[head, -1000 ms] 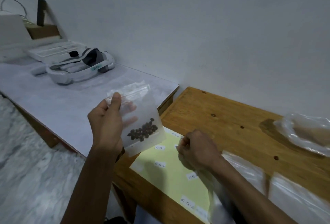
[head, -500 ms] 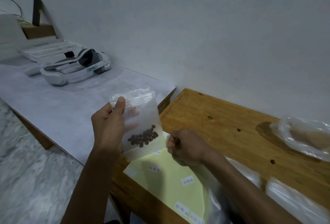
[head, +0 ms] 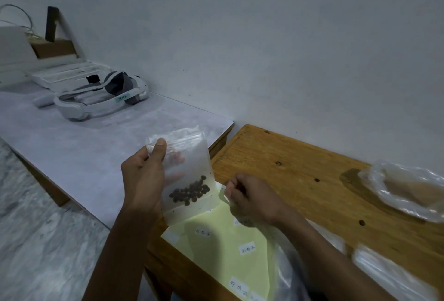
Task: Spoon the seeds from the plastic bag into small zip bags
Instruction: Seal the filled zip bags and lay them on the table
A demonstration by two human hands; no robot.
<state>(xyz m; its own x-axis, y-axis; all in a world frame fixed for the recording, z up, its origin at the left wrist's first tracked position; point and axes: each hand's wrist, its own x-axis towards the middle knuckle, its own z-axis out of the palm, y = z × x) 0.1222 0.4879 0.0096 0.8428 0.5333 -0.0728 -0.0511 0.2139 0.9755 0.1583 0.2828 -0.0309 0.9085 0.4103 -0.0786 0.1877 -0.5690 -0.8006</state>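
— Where's the small zip bag (head: 189, 176) right now?

— Held upright in the air over the near left corner of the wooden table (head: 300, 171), just above a pale yellow sheet (head: 223, 248). The left hand (head: 144, 180) pinches it by its upper left edge, thumb on the front near the zip strip, fingers showing dimly through the film behind.

— And the seeds (head: 189, 192)?

— A dark clump of small round grains, settled low in the bag toward its right side. The film is clear, thin and faintly frosted, with a ridged strip along the top.

— So which step is this?

— I'd judge this bag has its portion and waits to be sealed or labelled. The right hand (head: 252, 200) is curled into a loose fist down at the sheet, which carries small white stickers (head: 247, 248) with handwritten marks (too small to read). It may be picking one off; I cannot tell whether anything is between its fingers.

— What does the next move call for?

— Keeping the bag upright so nothing spills, then pressing the zip strip shut along its whole length.

— The supply?

— A crumpled clear plastic bag (head: 408, 188) lies well apart at the table's right. No spoon is visible.
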